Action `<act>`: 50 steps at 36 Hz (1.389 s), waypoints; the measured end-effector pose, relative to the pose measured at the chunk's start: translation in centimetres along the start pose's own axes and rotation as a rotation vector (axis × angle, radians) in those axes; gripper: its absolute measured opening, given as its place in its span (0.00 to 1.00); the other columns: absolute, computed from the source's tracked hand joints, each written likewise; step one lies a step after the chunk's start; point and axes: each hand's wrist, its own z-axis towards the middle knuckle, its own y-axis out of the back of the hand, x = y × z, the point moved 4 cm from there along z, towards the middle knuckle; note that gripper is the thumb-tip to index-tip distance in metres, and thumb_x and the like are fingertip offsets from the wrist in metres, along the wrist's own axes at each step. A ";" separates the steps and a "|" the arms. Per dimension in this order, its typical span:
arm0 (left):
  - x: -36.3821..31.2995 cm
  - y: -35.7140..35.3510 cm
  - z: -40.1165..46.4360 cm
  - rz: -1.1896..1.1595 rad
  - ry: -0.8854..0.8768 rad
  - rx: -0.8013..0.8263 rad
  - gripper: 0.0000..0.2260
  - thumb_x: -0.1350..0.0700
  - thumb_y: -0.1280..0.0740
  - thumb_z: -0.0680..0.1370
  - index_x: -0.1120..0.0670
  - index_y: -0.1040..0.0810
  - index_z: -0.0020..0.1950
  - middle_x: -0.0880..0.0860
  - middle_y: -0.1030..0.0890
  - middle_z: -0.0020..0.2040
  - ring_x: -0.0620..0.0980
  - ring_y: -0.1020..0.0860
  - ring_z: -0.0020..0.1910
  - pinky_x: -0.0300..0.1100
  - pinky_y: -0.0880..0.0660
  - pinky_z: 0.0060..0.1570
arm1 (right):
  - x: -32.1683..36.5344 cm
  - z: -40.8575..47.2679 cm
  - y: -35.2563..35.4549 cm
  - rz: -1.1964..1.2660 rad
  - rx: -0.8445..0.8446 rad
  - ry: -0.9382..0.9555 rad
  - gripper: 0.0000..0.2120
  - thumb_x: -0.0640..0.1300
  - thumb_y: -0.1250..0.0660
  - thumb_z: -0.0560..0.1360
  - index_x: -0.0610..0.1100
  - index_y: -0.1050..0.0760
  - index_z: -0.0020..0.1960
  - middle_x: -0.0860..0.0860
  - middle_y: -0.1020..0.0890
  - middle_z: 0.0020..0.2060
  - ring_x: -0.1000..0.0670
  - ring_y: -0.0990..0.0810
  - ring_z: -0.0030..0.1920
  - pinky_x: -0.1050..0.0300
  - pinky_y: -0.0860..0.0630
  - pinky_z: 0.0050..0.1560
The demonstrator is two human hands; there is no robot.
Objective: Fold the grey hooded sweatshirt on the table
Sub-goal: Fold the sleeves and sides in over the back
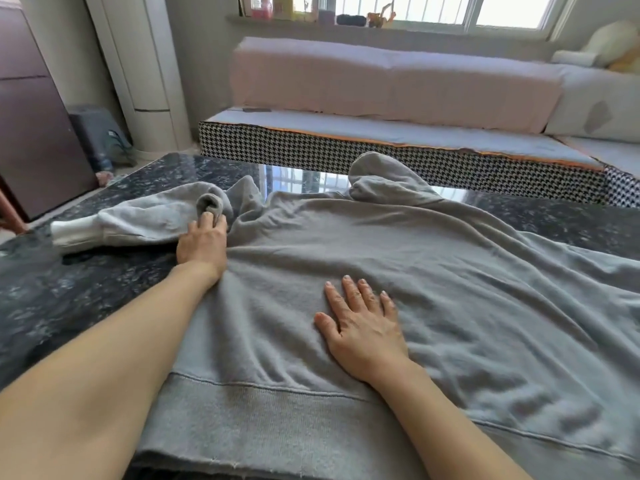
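The grey hooded sweatshirt (398,265) is lying spread across the dark marble desk (69,292). Your left hand (204,242) is pinching its bunched left sleeve (145,220), while your right hand (363,323) is resting flat, fingers straight, on the body.

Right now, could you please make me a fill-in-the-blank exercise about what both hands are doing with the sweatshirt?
1. The right hand lies ____ on the body of the grey sweatshirt, fingers straight.
2. The left hand pinches the bunched ____ at the sweatshirt's left side.
3. The sweatshirt lies on a dark ____ table.
4. The hood points ____ from the person.

Missing words: flat; sleeve; marbled; away
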 end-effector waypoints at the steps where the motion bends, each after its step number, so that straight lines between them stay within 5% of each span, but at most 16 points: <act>1: -0.2 0.1 0.0 0.034 0.015 -0.013 0.21 0.62 0.43 0.78 0.55 0.36 0.71 0.60 0.38 0.69 0.61 0.35 0.64 0.53 0.34 0.61 | 0.0 0.0 0.2 -0.001 0.003 0.002 0.28 0.61 0.56 0.78 0.56 0.55 0.76 0.52 0.56 0.77 0.50 0.60 0.76 0.47 0.63 0.73; 6: -2.8 1.2 -3.0 0.032 -0.064 -0.207 0.26 0.58 0.41 0.76 0.51 0.40 0.74 0.60 0.49 0.74 0.62 0.46 0.71 0.55 0.43 0.66 | 0.3 0.5 2.0 0.012 -0.108 0.040 0.26 0.62 0.51 0.77 0.54 0.43 0.73 0.50 0.43 0.74 0.49 0.48 0.74 0.48 0.50 0.70; 9: -5.0 -0.5 -6.2 -0.051 -0.290 0.054 0.24 0.49 0.47 0.81 0.49 0.49 0.77 0.53 0.56 0.77 0.54 0.55 0.76 0.53 0.54 0.72 | 1.6 0.2 0.4 -0.029 -0.011 0.120 0.29 0.63 0.55 0.78 0.53 0.54 0.76 0.52 0.55 0.77 0.52 0.60 0.76 0.46 0.63 0.74; 12: -4.4 -1.6 -8.0 -0.029 -0.359 0.384 0.24 0.44 0.56 0.82 0.47 0.56 0.77 0.48 0.58 0.78 0.47 0.58 0.76 0.50 0.62 0.73 | 2.8 -1.1 -0.5 0.002 0.036 0.206 0.29 0.63 0.57 0.78 0.54 0.58 0.76 0.53 0.59 0.76 0.53 0.62 0.76 0.46 0.64 0.74; 16: -2.8 -1.1 -7.7 -0.004 -0.388 0.414 0.24 0.45 0.57 0.82 0.47 0.58 0.77 0.48 0.59 0.77 0.46 0.59 0.76 0.51 0.63 0.72 | 4.7 -4.7 -0.1 0.090 0.038 0.437 0.36 0.71 0.64 0.71 0.58 0.51 0.75 0.55 0.54 0.77 0.55 0.57 0.76 0.49 0.62 0.74; 19: -2.2 -1.0 -7.9 -0.014 -0.326 0.416 0.24 0.44 0.57 0.81 0.46 0.57 0.77 0.47 0.59 0.77 0.47 0.60 0.76 0.55 0.64 0.71 | 6.2 -7.9 -0.9 0.013 0.002 0.622 0.36 0.68 0.65 0.72 0.55 0.47 0.75 0.52 0.48 0.76 0.49 0.53 0.76 0.42 0.63 0.72; 22: -1.9 -1.2 -8.1 0.007 -0.269 0.452 0.25 0.43 0.57 0.81 0.46 0.57 0.77 0.48 0.59 0.78 0.49 0.60 0.76 0.59 0.63 0.71 | 6.6 -9.2 -1.0 -0.001 0.080 0.621 0.38 0.69 0.63 0.70 0.53 0.51 0.76 0.52 0.52 0.77 0.50 0.58 0.76 0.44 0.68 0.72; 25: -3.2 0.2 -7.3 0.108 -0.263 0.353 0.22 0.46 0.53 0.81 0.50 0.42 0.74 0.53 0.44 0.76 0.53 0.45 0.75 0.58 0.47 0.70 | 6.7 -8.5 0.7 0.144 0.158 0.579 0.32 0.69 0.57 0.74 0.55 0.36 0.71 0.55 0.38 0.73 0.54 0.46 0.74 0.49 0.53 0.74; 28: -6.7 1.7 -6.2 0.050 -0.387 0.186 0.19 0.50 0.49 0.81 0.53 0.35 0.70 0.55 0.37 0.73 0.53 0.40 0.73 0.51 0.43 0.69 | 5.2 -5.1 3.0 0.303 -0.046 0.414 0.28 0.65 0.52 0.76 0.48 0.23 0.56 0.52 0.21 0.58 0.50 0.27 0.61 0.50 0.33 0.63; 30: -9.3 1.3 -5.8 -0.032 -0.478 0.219 0.21 0.51 0.49 0.82 0.54 0.41 0.74 0.54 0.46 0.77 0.51 0.48 0.76 0.47 0.49 0.73 | 3.0 -1.8 3.8 0.255 -0.186 0.254 0.18 0.54 0.47 0.80 0.47 0.26 0.62 0.50 0.24 0.63 0.48 0.29 0.65 0.51 0.34 0.65; 32: -11.2 -0.2 -5.3 -0.074 -0.512 0.318 0.23 0.51 0.51 0.82 0.55 0.47 0.76 0.53 0.52 0.78 0.50 0.53 0.77 0.46 0.53 0.75 | 1.0 1.2 4.3 0.191 -0.207 0.120 0.20 0.50 0.47 0.80 0.45 0.35 0.70 0.47 0.34 0.72 0.48 0.38 0.72 0.52 0.41 0.71; 36: -12.3 -3.1 -3.2 -0.085 -0.446 0.398 0.25 0.46 0.54 0.82 0.53 0.53 0.77 0.52 0.56 0.78 0.50 0.57 0.77 0.48 0.59 0.74 | -1.7 5.8 3.5 0.085 -0.056 -0.026 0.28 0.56 0.52 0.80 0.49 0.54 0.77 0.51 0.54 0.77 0.50 0.57 0.76 0.49 0.59 0.75; 43: -8.7 -4.6 3.9 -0.088 -0.268 0.400 0.26 0.45 0.57 0.82 0.52 0.57 0.77 0.52 0.60 0.77 0.51 0.60 0.76 0.47 0.61 0.74 | -2.7 6.9 1.3 -0.032 0.014 -0.039 0.27 0.61 0.58 0.79 0.56 0.58 0.76 0.55 0.59 0.76 0.52 0.62 0.76 0.46 0.66 0.73; 45: -8.3 -5.1 6.0 -0.084 -0.235 0.401 0.25 0.46 0.56 0.82 0.53 0.54 0.77 0.53 0.57 0.78 0.52 0.57 0.77 0.48 0.57 0.75 | -2.9 7.1 1.2 -0.035 0.004 -0.038 0.28 0.61 0.58 0.79 0.56 0.58 0.76 0.55 0.59 0.76 0.52 0.62 0.76 0.47 0.66 0.73; 50: -10.8 -4.3 8.5 -0.111 -0.314 0.122 0.16 0.58 0.47 0.79 0.58 0.32 0.66 0.59 0.31 0.67 0.59 0.33 0.66 0.52 0.34 0.64 | -2.8 7.0 1.2 -0.008 -0.033 -0.040 0.29 0.63 0.59 0.77 0.57 0.60 0.75 0.56 0.60 0.76 0.53 0.63 0.75 0.47 0.67 0.73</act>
